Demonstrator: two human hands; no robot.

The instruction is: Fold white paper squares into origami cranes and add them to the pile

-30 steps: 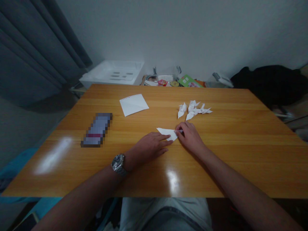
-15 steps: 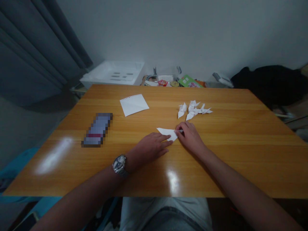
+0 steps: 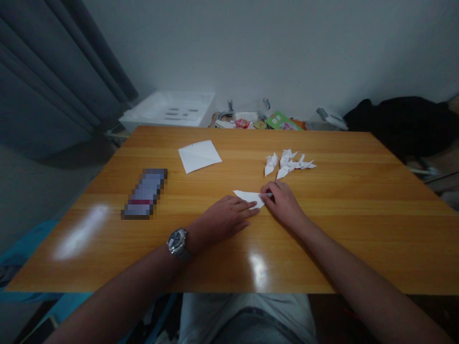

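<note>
A small folded white paper [image 3: 249,196] lies on the wooden table [image 3: 358,210]. My left hand [image 3: 224,218], with a wristwatch, lies flat with fingers stretched out, their tips pressing the paper's near edge. My right hand [image 3: 281,203] rests at the paper's right end, fingers curled and pinching it against the table. Several finished white paper cranes [image 3: 289,164] sit just beyond my right hand.
A loose white sheet [image 3: 199,155] lies at the back left of the table, and a blurred-out flat dark object [image 3: 145,193] to the left. Behind the table are a white bin [image 3: 168,109], small packets [image 3: 258,122] and a dark bundle [image 3: 401,122]. A curtain [image 3: 53,71] hangs left.
Almost nothing has moved; both hands stay pressed on the folded paper, with only a slight shift of the view.
</note>
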